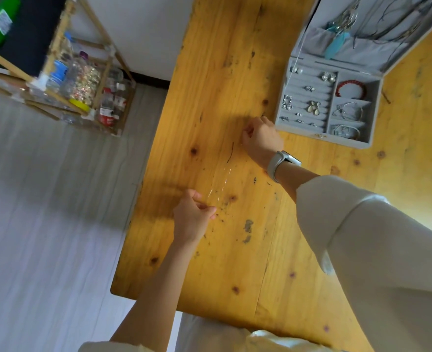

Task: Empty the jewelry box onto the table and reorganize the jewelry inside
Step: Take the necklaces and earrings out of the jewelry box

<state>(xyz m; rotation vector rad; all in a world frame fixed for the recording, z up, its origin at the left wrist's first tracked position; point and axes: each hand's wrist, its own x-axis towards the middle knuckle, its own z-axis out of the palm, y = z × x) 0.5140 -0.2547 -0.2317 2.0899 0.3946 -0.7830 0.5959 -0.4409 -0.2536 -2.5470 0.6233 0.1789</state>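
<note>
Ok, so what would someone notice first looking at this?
Probably the two hands over the yellow wooden table, left hand and right hand each pinching an end of a thin, glinting chain stretched between them. Next, the open grey jewelry box at upper right, its compartments full of earrings and bracelets.

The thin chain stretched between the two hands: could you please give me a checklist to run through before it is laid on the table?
1. Left hand pinches one end of the thin chain: ok.
2. Right hand holds the other end: cannot tell, fingers curled, the chain too fine to trace there.
3. Chain free of knots: cannot tell.
4. Bare wood of the table below the chain: ok.
5. Jewelry box open and apart from the hands: ok.
6. Box emptied: not ok, the red bracelet and earrings are inside.
</note>
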